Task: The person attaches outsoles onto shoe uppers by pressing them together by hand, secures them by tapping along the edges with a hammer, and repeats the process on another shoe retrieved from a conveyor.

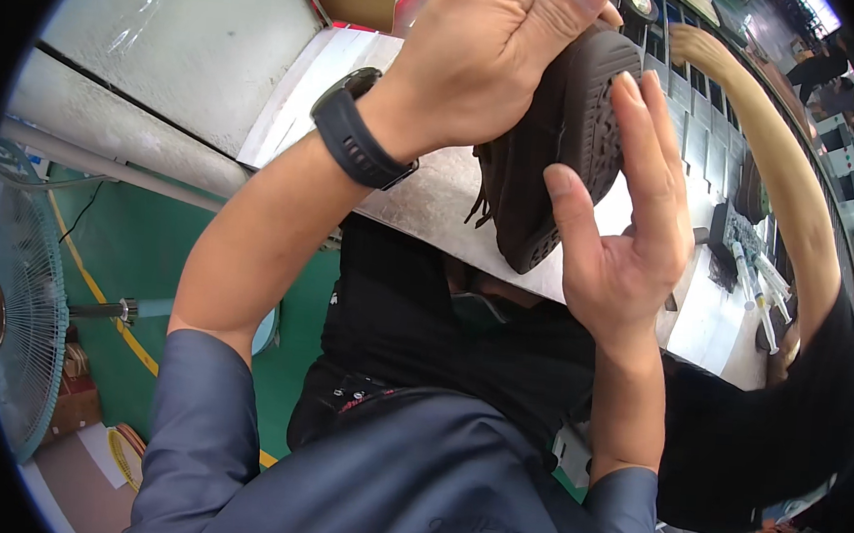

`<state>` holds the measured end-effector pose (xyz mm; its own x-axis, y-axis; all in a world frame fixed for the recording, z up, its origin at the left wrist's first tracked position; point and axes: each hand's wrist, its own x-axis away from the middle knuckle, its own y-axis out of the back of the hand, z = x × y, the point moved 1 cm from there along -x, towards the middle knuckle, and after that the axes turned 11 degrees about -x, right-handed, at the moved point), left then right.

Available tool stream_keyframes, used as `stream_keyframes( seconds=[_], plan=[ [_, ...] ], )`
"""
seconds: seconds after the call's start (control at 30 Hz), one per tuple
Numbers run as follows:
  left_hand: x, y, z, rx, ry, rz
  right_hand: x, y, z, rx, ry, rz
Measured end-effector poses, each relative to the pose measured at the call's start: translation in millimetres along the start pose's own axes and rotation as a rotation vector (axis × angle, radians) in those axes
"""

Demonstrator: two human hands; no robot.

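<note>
A dark brown shoe (546, 151) is tilted on its side above the table's near edge, its ridged sole turned to the right and laces hanging on the left. My left hand (481, 57), with a black watch (357, 133) on its wrist, is closed at the shoe's upper far end; most of its fingers are hidden behind the hand. My right hand (634, 207) lies along the sole side, fingers stretched out and thumb apart. Its fingertips are at the sole, and whether they press on it I cannot tell.
A worn white tabletop (432, 198) runs under the shoe. To the right, another person's arm (786, 153) reaches over a metal rack, near several syringes (762, 285) and a dark shoe (751, 190). On the left stand a grey-white panel (195, 42) and a blue fan (24, 298).
</note>
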<state>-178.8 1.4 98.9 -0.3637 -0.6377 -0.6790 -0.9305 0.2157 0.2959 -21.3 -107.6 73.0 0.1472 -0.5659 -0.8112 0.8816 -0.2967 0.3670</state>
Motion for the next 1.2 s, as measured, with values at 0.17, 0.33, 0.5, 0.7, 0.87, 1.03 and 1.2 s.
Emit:
stream_keyframes(
  seconds=[0.17, 0.33, 0.5, 0.7, 0.87, 1.03, 1.2],
  plan=[
    [1, -5, 0, 0.007, 0.093, -0.016, 2, -4, -3, -0.046, -0.045, 0.002],
    [4, -4, 0, -0.056, 0.028, -0.061, 8, -9, -6, -0.063, -0.012, 0.004],
    [0, -2, -9, -0.029, 0.068, 0.028, 8, -9, -5, -0.033, -0.018, -0.094],
    [3, 1, -12, -0.089, -0.273, 0.045, 14, 0, -6, -0.087, -0.065, 0.018],
    [2, 18, -12, -0.241, -0.230, 0.299, 14, 1, -7, -0.066, -0.016, 0.021],
    [1, 20, -9, -0.267, -0.205, 0.255, 15, -2, -8, -0.093, -0.046, -0.026],
    [4, 19, -8, -0.192, -0.131, 0.226, 10, -7, -3, -0.037, 0.015, -0.090]
  ],
)
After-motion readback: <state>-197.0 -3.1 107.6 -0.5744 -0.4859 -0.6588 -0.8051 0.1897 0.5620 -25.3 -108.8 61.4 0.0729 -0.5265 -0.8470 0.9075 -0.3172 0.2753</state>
